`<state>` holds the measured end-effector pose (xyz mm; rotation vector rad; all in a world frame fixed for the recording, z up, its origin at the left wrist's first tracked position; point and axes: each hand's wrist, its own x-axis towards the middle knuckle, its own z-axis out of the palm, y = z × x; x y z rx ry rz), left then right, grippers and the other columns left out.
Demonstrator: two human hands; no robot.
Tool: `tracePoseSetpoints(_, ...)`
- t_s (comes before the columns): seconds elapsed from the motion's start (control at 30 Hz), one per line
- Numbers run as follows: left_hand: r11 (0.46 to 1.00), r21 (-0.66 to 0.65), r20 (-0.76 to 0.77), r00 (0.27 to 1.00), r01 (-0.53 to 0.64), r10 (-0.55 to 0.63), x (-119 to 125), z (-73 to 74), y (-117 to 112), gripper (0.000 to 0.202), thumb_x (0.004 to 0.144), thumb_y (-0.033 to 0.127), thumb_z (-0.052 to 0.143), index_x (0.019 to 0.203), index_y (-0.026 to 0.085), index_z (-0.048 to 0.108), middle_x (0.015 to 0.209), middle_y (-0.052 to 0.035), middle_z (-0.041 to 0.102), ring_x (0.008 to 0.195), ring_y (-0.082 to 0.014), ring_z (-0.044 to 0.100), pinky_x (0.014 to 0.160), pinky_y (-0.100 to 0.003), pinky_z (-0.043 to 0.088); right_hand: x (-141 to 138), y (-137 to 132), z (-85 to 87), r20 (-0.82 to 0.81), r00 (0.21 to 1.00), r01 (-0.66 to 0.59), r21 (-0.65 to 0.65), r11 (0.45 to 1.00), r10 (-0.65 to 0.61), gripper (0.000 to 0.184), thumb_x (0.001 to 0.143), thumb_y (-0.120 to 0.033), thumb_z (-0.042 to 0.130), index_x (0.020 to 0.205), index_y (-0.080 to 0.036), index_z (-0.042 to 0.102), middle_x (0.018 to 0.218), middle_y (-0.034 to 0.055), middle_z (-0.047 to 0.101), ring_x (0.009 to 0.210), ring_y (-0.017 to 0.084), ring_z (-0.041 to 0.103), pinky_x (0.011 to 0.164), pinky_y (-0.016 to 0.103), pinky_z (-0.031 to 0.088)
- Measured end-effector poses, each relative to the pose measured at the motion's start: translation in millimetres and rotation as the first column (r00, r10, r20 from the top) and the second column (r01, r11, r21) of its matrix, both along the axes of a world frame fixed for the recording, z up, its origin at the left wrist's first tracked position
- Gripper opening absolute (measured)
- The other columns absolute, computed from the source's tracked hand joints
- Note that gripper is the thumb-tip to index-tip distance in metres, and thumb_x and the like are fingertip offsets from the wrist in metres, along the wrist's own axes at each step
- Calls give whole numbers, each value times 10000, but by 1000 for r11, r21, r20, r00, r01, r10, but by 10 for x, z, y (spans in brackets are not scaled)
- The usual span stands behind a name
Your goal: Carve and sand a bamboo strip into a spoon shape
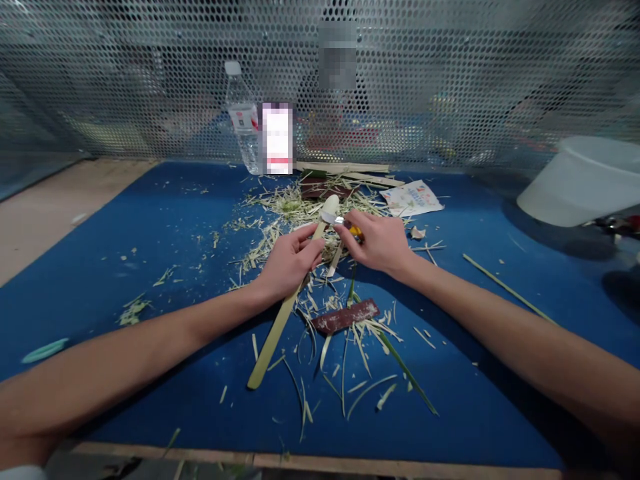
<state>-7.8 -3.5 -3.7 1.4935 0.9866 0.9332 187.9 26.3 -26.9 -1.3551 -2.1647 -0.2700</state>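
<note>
My left hand point(293, 259) is closed round a long, flat green bamboo strip point(274, 339), whose lower end slants toward me over the blue table mat. The strip's far end is pale and rounded like a spoon or spatula tip. In my right hand point(377, 240) is a utility knife point(354, 229) with a yellow handle, mostly hidden by the fingers. Its blade lies against the strip just below the rounded end. A pile of pale shavings point(285, 203) spreads beneath and beyond both hands. Nearer me lies a dark red piece of sandpaper point(346, 317), dusted white.
A water bottle point(243, 120) and a lit phone point(277, 139) stand against the perforated metal screen point(190, 87). To the right are a printed packet point(413, 199) and a white bucket point(583, 180). A thin stick point(507, 288) lies beside my right forearm. A person is behind the screen.
</note>
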Motion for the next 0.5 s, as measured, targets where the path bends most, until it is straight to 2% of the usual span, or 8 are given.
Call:
tracePoseSetpoints(0.1,1000,7,-10,1000,3,-3,-6,-7,3,260,925,292,555,1125,161,658,545,63,412,485,-93,352,477,-270,252,0,0,-8,-6,1000,-10,-3,1000,10,424,1002,-524,358,933,-209,633,844,51,744,620,166,608,545,303,242)
tracePoseSetpoints(0.27,1000,23,-24,1000,5,-4,-13,-12,2,197,928,294,557,1026,145,641,534,65,429,478,-87,351,482,-272,250,4,-21,-23,40,990,-132,-6,991,132,377,991,-509,397,928,-214,623,831,39,732,611,156,593,565,295,268)
tracePoseSetpoints(0.43,999,46,-55,998,9,-6,-5,-1,-12,194,936,297,546,1031,152,632,543,64,433,493,-93,366,497,-273,267,9,-19,-19,40,991,-130,-1,992,130,340,992,-470,407,911,-215,617,822,38,732,625,158,608,572,297,285)
tracePoseSetpoints(0.5,998,67,-87,996,5,0,-3,-2,-16,160,935,297,541,968,166,626,556,55,452,500,-94,378,505,-273,279,12,-13,-22,50,990,-130,-4,991,130,347,990,-480,406,907,-219,618,817,37,731,624,159,608,570,297,284)
